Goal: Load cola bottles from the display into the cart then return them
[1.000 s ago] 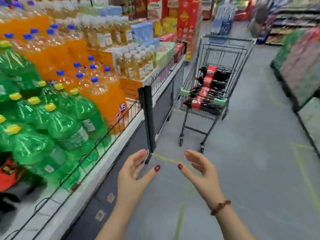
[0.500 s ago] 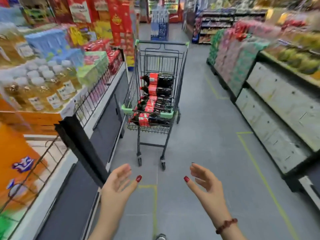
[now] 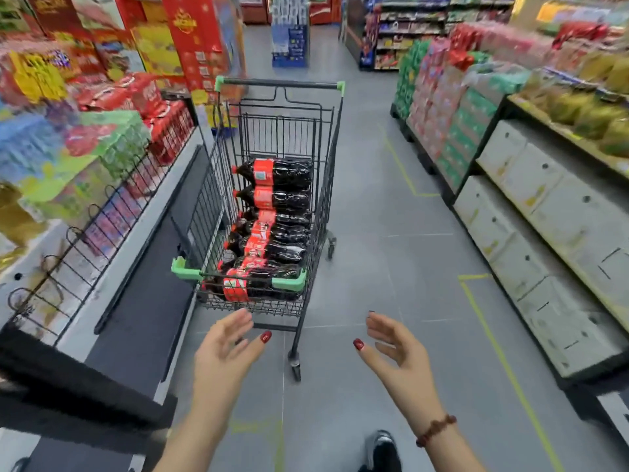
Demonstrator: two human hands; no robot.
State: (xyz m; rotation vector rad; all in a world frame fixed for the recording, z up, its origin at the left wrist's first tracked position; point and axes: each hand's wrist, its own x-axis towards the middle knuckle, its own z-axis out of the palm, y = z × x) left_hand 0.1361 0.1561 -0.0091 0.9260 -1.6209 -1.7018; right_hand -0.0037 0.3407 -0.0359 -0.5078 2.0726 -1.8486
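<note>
Change: the view swings off the soda shelf onto the aisle. The cart (image 3: 324, 206) now stands dead ahead, its near end just beyond the fingers (image 3: 235, 322), closer than a second ago. Left hand (image 3: 224, 349) and right hand (image 3: 398, 356): both empty as before, fingers apart and relaxed, palms facing, touching nothing. Cola bottles (image 3: 277, 199): several, lying on their sides in the cart, ahead of the fingers. Judgement: loading looks done and lifting bottles out for the return is likely next. Labels: red bands, writing too blurred to read; no brand legible.
</note>
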